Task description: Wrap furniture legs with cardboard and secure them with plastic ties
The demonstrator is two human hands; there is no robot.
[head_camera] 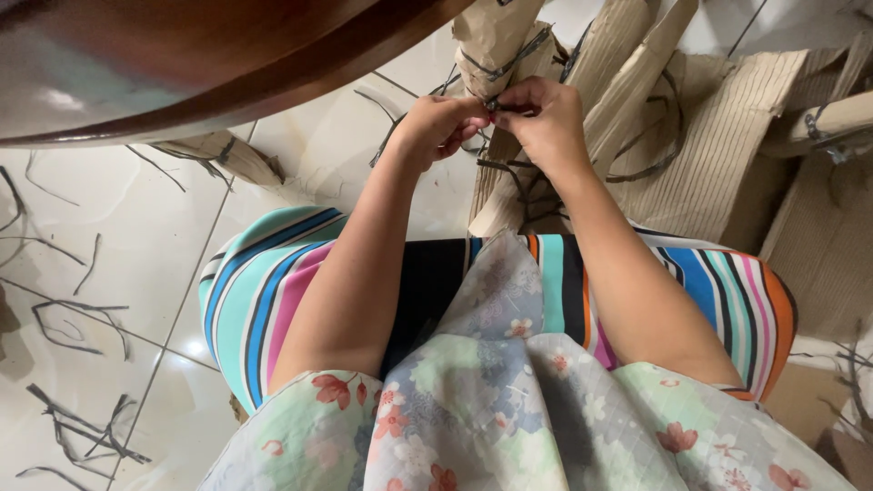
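A: What sits between the fingers?

B: A thin dark strap, a flat plastic band, running round a tall brown corrugated cardboard wrapping that stands on the floor just in front of the knees. The left hand and the right hand meet at the band, fingertips touching.

A: And the grip?

B: Both hands are pinched together on the strap at one spot. Whether they are holding a knot or a clasp I cannot tell; it is too small.

A: How far along does the work look?

B: My judgement: somewhere in the middle. That band is still around the wrapping, and another dark loop sits higher on the same bundle. Yet loose dark strap offcuts lie scattered over the pale glossy floor tiles to the left, and opened ribbed cardboard sheets lean or lie to the right, so some pieces seem already freed.

A: Anything still bound?

B: A cardboard roll with a strap at the far right looks tied. Another small wrapped piece lies under the edge of the round dark wooden counter.

A: And nearer?

B: A striped skirt and a floral blouse.
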